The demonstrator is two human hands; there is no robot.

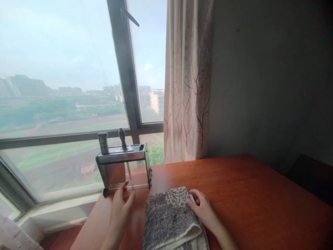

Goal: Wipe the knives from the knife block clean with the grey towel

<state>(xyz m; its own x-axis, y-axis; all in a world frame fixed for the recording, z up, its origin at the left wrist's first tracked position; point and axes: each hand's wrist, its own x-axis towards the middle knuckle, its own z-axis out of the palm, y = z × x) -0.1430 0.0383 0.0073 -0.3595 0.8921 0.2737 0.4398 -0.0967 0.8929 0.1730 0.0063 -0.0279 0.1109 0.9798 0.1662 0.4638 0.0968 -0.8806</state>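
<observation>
A folded grey and cream patterned towel [171,218] lies on the table in front of me, its near corner lifted in a loose curl. My right hand [201,207] is at the towel's right edge, thumb on top and fingers curled against the far side, pinching the cloth. To the left of the towel, my left hand [121,200] hovers with thumb and fingers apart, holding nothing. Just beyond it stands a clear-sided knife holder [122,157]. Two dark handles rise from its top, a thick one [103,143] and a slimmer rounded one [122,139].
The reddish-brown wooden table [234,194] extends to the right towards a dark wall. Behind the knife holder is a large window with a grey frame [65,139]. A pale curtain with branch patterns [187,86] hangs at the table's far edge. A white sill [65,211] lies left.
</observation>
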